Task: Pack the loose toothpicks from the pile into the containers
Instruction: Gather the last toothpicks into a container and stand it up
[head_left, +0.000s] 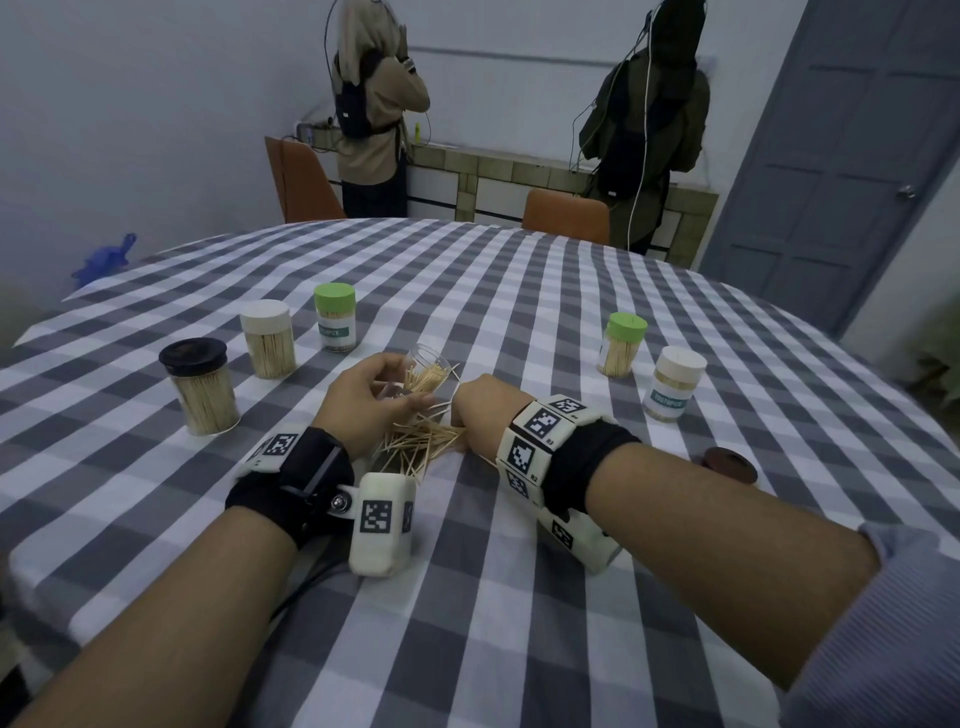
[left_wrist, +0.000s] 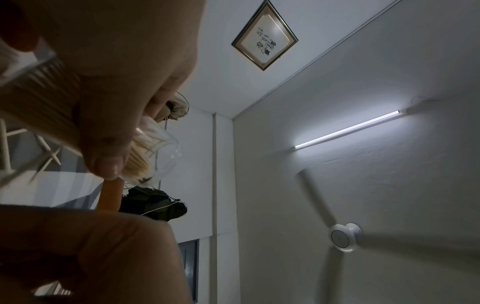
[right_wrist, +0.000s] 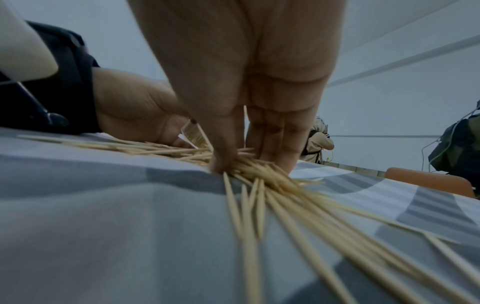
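The left hand held a clear open container, fingers and thumb curled round it, the container tilted with its mouth toward the right hand and a bunch of toothpicks already inside. In the left wrist view the thumb lay across the clear wall, with the packed sticks showing through it.

The right hand was down on the loose toothpick pile, which lay on the desk between and just below the two hands. In the right wrist view its fingertips and thumb pressed together into the sticks, pinching a small cluster against the checked cloth; the rest of the pile fanned back toward the wrist.

Beyond the left hand, out to its left, stood three closed containers full of toothpicks: a black-lidded jar nearest, then a white-lidded jar, then a green-lidded jar farthest. Beyond the right hand, out to its right, stood another green-lidded jar and another white-lidded jar. A dark brown lid lay flat on the desk to the right of the right wrist, apart from the jars.

Two people stood with their backs turned at a counter past the far edge of the desk.
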